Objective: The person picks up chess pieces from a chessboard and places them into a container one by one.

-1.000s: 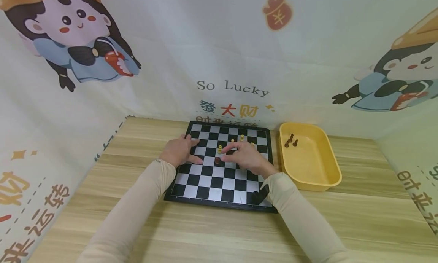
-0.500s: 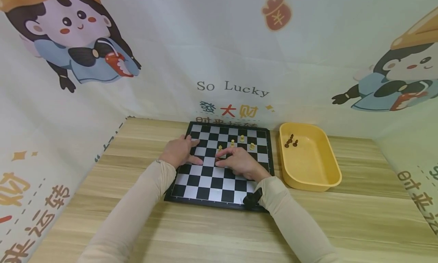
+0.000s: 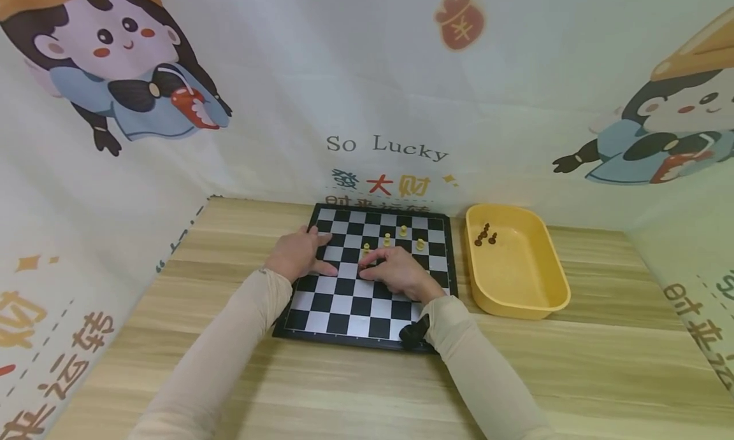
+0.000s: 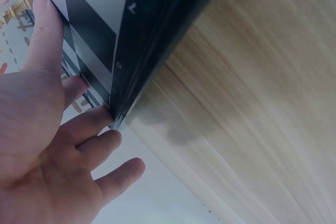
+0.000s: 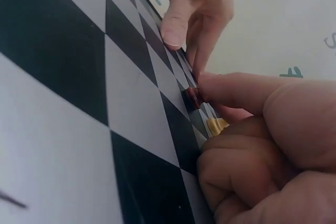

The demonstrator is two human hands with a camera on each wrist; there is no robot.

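Observation:
A black-and-white chessboard (image 3: 358, 325) lies on the wooden table. My left hand (image 3: 295, 255) rests on its left side, thumb on the squares and fingers spread by the edge; in the left wrist view this hand (image 4: 63, 145) holds no piece. Near the board's middle, my right hand (image 3: 398, 274) pinches a dark reddish-brown chess piece (image 5: 192, 98) between thumb and forefinger. Its upper part is covered by the fingertips, so I cannot tell which piece it is. Just beyond stands a yellow chess piece (image 3: 366, 247), with several more, such as one yellow piece (image 3: 403, 230), farther back.
Right of the board sits a yellow plastic tray (image 3: 518, 309) with several small brown chess pieces (image 3: 485, 234) in its far left corner. A printed white cloth (image 3: 275, 141) hangs behind the table. Bare wood (image 3: 338, 389) lies in front of the board.
My right hand has come left and slightly nearer, and its fingers have closed on the brown piece. Yellow pieces behind it show more fully. The left hand stays in place.

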